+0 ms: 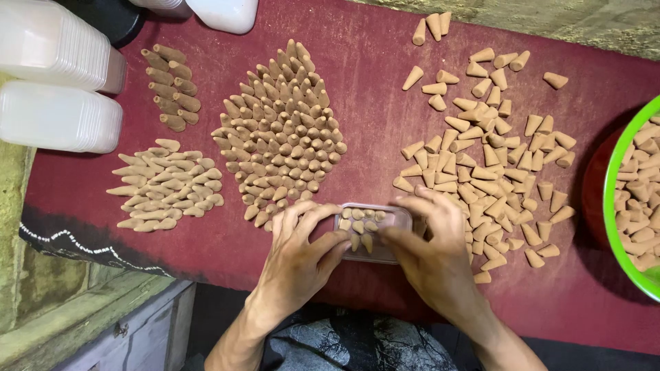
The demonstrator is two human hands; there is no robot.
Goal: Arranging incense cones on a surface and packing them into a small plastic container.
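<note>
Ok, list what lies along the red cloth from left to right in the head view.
Stacked clear containers → flat-lying cone pile → upright cone cluster → left hand → small clear box → right hand → scattered cones → green bowl.

Bench cover (371, 75): dark red cloth, matt, slightly napped, with a black edge band stitched in white at the near left corner.

Cones (282, 130): tan, dry, clay-like or pressed-powder look, matt and faintly grainy; same finish in the loose scatter (495, 151) and the flat-laid group (165, 185).

Small box (375, 233): clear thin plastic, smooth, faint sheen on the rim; touched by fingers of left hand (299, 261) and right hand (433, 254).

Stacked containers (58, 117): translucent white plastic, smooth, soft gloss.

Bowl (608, 199): bright green plastic rim, glossy, with a red outer wall.

Wall at left (14, 206): rough, mottled plaster or stone.

Garment on lap (350, 347): grey patterned cloth, matt.
</note>
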